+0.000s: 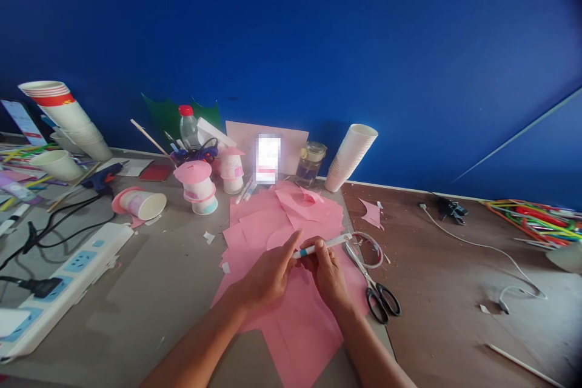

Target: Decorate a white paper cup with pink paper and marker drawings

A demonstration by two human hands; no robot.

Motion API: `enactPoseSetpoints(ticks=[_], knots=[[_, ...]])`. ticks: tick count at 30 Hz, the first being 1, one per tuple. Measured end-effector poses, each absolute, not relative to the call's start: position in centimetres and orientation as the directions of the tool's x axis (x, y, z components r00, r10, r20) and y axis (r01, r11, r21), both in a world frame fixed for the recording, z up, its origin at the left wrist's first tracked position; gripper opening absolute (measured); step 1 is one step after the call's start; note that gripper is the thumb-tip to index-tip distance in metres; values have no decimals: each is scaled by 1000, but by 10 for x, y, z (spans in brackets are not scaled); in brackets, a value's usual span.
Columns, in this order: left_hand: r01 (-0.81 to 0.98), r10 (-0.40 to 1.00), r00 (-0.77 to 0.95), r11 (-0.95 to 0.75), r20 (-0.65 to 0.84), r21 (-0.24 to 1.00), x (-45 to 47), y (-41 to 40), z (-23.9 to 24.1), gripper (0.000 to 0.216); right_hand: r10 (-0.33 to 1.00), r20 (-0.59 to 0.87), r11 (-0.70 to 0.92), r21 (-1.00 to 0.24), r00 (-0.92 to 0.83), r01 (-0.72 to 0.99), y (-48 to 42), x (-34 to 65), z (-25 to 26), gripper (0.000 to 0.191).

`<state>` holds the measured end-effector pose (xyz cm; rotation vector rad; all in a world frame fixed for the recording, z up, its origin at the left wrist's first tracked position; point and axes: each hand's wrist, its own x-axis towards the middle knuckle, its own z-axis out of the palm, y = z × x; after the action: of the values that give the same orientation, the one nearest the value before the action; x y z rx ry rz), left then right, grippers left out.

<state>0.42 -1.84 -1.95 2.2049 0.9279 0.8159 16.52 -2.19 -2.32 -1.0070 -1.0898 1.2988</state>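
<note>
A white marker (335,241) with a teal band lies slantwise between my two hands, above a pile of pink paper (291,327). My right hand (326,270) is closed round its middle, with the thumb on top. At the teal end, my left hand (268,273) pinches the marker, its index finger pointing away from me; the very tip is hidden by the fingers. Scissors (379,297) with black handles rest at the right edge of the paper. Beside them lies a coiled roll of clear strip (375,251).
Pink-trimmed paper cups (200,194) stand at the back left, one lying on its side (150,205). A white power strip (86,273) with black cables fills the left. Stacked paper cups (350,157), a glass jar (310,163) and a lit phone (268,159) stand along the blue wall.
</note>
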Motion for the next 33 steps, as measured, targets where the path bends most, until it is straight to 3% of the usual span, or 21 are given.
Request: enactPoseSetpoints(ticks=[8,20,24,33], knots=[[327,679,605,-688,416,648,8,-17,-13,71,999,17,12,-989,-34,-147,-25,160,-21,53],[453,651,661,-743,374,493,8,-19,-21,86,996,-88,-84,-991,31,-107,-33,148,-11,58],[465,683,635,-711,361,527,9,-21,-25,87,996,-90,-87,-987,10,-135,-35,147,-13,56],[382,719,598,-643,353,663,8,-15,-21,63,993,-118,-112,-974,20,-197,-35,140,-26,50]])
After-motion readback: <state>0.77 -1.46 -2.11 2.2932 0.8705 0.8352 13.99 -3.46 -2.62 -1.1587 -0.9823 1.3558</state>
